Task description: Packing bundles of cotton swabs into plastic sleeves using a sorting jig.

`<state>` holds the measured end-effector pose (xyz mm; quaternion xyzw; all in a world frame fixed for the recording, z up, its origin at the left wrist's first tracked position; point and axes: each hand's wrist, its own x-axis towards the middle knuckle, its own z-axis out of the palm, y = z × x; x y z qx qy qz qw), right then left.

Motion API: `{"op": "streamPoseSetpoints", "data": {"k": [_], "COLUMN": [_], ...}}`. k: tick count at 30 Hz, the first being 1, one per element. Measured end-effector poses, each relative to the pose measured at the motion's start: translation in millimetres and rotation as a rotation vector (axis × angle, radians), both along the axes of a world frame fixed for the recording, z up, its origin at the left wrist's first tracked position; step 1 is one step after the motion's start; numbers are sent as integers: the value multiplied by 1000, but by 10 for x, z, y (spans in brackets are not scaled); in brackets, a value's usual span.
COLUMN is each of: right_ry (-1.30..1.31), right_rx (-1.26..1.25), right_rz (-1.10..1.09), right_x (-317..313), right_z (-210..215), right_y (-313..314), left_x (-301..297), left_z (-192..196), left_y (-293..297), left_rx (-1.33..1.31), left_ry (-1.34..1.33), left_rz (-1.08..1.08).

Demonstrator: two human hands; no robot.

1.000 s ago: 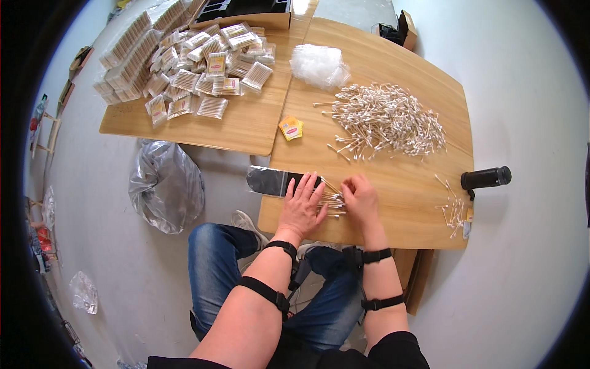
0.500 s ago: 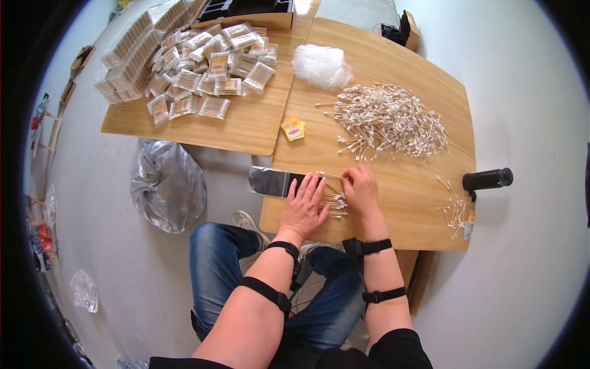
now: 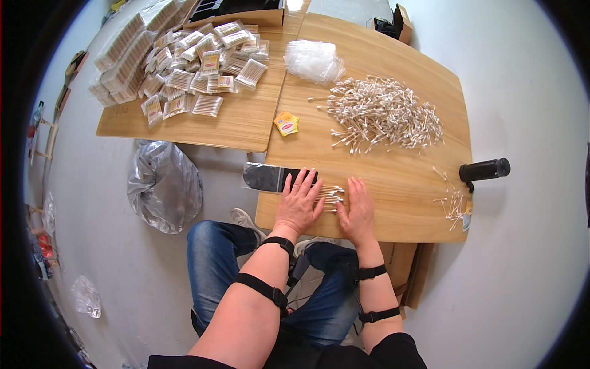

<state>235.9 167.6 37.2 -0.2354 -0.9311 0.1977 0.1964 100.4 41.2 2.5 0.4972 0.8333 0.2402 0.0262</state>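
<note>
Near the table's front edge, my left hand (image 3: pixel 298 202) lies flat, fingers stretched, over a black flat strip (image 3: pixel 262 176) with clear plastic about it and the stick part of a small row of cotton swabs (image 3: pixel 332 195). The white tips of the row stick out to the right of that hand. Just beyond the tips, my right hand (image 3: pixel 357 212) rests with fingers straight and thumb apart, its thumb close to the nearest tips; nothing shows in it. A large loose pile of cotton swabs (image 3: pixel 390 118) lies farther off. Left of the pile are small yellow cards (image 3: pixel 286 124).
Clear plastic bags (image 3: pixel 314 63) lie behind the cards. Packed swab bags (image 3: pixel 203 75) are heaped and stacked far left, beside a cardboard box (image 3: pixel 270 18). At the right edge are stray swabs (image 3: pixel 453 206) and a black cylinder (image 3: pixel 485 170). A grey plastic bag (image 3: pixel 163 187) stands on the floor.
My right hand has opened from a pinch at the swab tips and now lies straight beside them, slightly lower. The left hand stays on the row. The whole view has shifted slightly.
</note>
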Motion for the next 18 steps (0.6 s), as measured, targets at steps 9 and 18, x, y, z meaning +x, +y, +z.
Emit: {"op": "streamPoseSetpoints", "data": {"k": [9, 18], "right_ry": [-325, -248], "right_rx": [172, 112], "right_rz": [8, 53], "right_x": [-6, -111], "right_z": [-125, -147], "right_y": [-151, -244], "left_x": [38, 18], "left_z": [-2, -5], "left_y": [17, -5], "left_rx": [-19, -78], "left_ry": [40, 107], "left_rz": [-61, -66]}}
